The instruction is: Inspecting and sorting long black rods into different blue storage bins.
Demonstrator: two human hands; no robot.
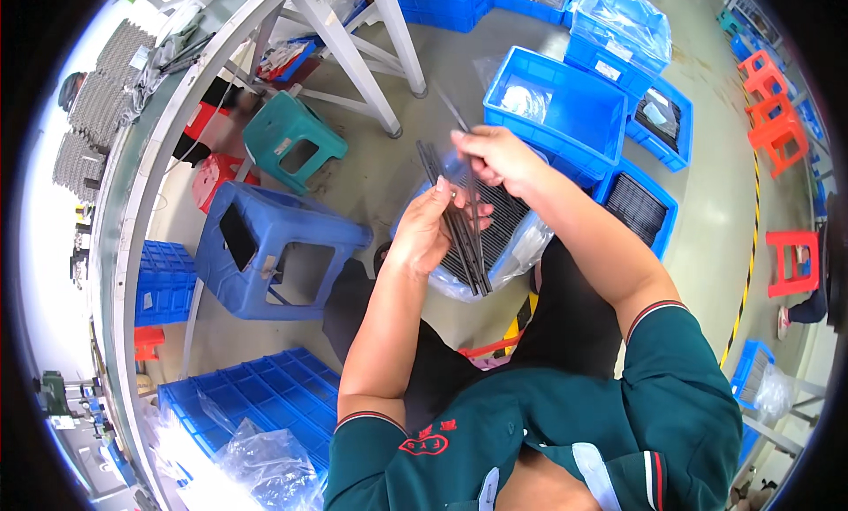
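Note:
My left hand (pixel 426 227) is closed around a bundle of long, thin dark rods (pixel 465 250), which slant down over a plastic-lined blue tub (pixel 527 262). In my right hand (pixel 500 158), the fingers pinch a single thin dark rod (pixel 453 110) near the upper end of the bundle. That rod is partly smeared by motion, and its lower part runs close to my left fingers. Rows of similar dark rods (pixel 502 218) fill the tub between my knees. Exactly what the rods are cannot be made out.
An open blue crate (pixel 579 85) with clear plastic inside stands beyond the tub. Another blue crate (pixel 673 219) holds dark rods to the right. On the left are a blue stool (pixel 309 233) bearing a flat black rectangle, a green stool (pixel 291 136) and a workbench frame (pixel 132 246).

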